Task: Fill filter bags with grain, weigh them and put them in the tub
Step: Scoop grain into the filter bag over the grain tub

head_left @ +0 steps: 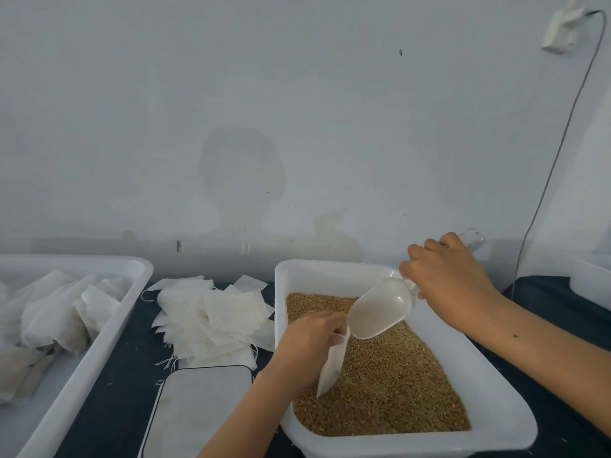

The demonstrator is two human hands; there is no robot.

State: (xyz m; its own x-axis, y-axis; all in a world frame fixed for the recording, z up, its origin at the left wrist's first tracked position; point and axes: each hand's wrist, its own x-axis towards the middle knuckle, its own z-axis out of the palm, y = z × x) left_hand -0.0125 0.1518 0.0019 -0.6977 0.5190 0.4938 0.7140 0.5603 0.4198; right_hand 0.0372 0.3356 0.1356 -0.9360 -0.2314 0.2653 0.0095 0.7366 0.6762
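1. Dark counter (112, 408) below, carrying three white vessels: wide white plastic tub (109, 328) on the left with filled bags heaped inside, deep white plastic bin (489, 385) on the right spread with golden-brown grain (390, 385), flat white-topped scale with dark edge (201, 408) between them at the near side.
2. Loose pile of empty white square filter bags (215, 319) lying just behind the scale, beside the bin.
3. Right hand (449, 276) over the bin's far corner, fingers wrapped round the handle of a translucent white plastic scoop (380, 307), mouth tipped down and left.
4. Left hand (314, 342) low over the grain, fingers pinching the top of one slim white filter bag (332, 368); bag hanging tilted, bottom tip touching the grain.
5. Pouring step, by the look of it; scoop lip just beside the bag mouth, scoop seeming nearly empty.
6. Best kept so: mouth pinched wide, lip right at the opening, slow tilt, all over the bin so strays fall back.
7. Worth stopping short of full, leaving slack at the top for the weighing next.
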